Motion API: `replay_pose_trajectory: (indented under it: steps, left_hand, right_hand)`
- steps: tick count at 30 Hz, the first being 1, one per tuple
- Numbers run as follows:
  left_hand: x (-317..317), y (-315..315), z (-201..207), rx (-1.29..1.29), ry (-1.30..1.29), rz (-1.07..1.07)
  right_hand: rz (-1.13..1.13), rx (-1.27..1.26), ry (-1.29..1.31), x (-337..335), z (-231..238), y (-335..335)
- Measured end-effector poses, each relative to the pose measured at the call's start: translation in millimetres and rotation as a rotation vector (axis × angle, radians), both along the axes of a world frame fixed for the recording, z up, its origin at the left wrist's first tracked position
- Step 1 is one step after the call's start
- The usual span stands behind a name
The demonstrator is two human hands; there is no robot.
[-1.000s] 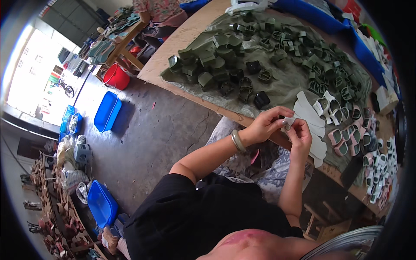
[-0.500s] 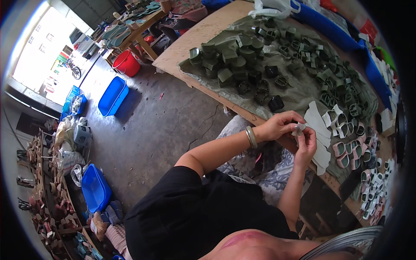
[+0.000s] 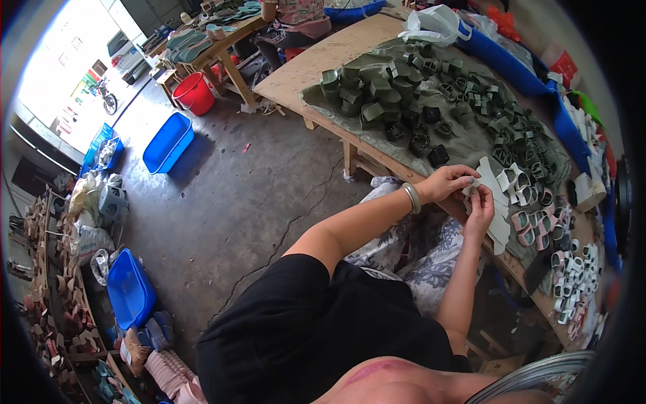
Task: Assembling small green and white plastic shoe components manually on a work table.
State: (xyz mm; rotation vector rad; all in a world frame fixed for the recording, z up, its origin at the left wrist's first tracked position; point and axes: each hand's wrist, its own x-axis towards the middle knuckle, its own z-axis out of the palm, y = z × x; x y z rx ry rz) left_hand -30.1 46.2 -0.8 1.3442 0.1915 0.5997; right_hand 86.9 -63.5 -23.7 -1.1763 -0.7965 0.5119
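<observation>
Both of my hands meet over the near edge of the wooden table. My left hand (image 3: 444, 185), with a pale bangle on its wrist, pinches a small white piece (image 3: 475, 186) between thumb and fingers. From the other side, my right hand (image 3: 480, 210) grips the same piece with its fingertips. Fingers partly cover the piece, so its exact kind is unclear. Just beyond my hands lie flat white cut sheets (image 3: 500, 227) with jagged edges. Beside them are white open-frame pieces (image 3: 517, 183) and pink-and-white ones (image 3: 525, 227).
Dark green blocky and looped pieces (image 3: 380, 91) are heaped on a cloth over the table (image 3: 303, 71). Blue trays (image 3: 501, 54) line its far side. Blue tubs (image 3: 168, 143) and a red bucket (image 3: 194, 94) stand on the floor. Another person (image 3: 296, 27) sits at a farther table.
The whole view has shifted slightly, with the table moving right in the picture. My hands stay together on the small white piece, with slightly changed finger positions.
</observation>
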Motion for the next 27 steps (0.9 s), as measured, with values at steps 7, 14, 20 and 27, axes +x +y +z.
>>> replay_pose_trajectory:
  steps: [7,14,20,27]
  left_hand:
    - [6.2,2.1,-12.2,0.002,-0.048,-0.023]
    - [3.1,2.5,-8.3,-0.024,-0.021,-0.021]
    - [0.5,2.9,-6.0,-0.018,0.015,-0.038]
    - [-5.5,2.6,-3.9,-0.139,0.030,-0.067]
  right_hand:
    - [0.049,0.022,0.000,4.8,-9.3,4.3]
    - [0.078,0.024,0.011,-1.6,-0.4,-0.8]
    - [0.039,0.003,0.006,-0.4,-1.0,0.0]
    - [0.053,-0.035,0.008,-5.1,2.6,-3.2]
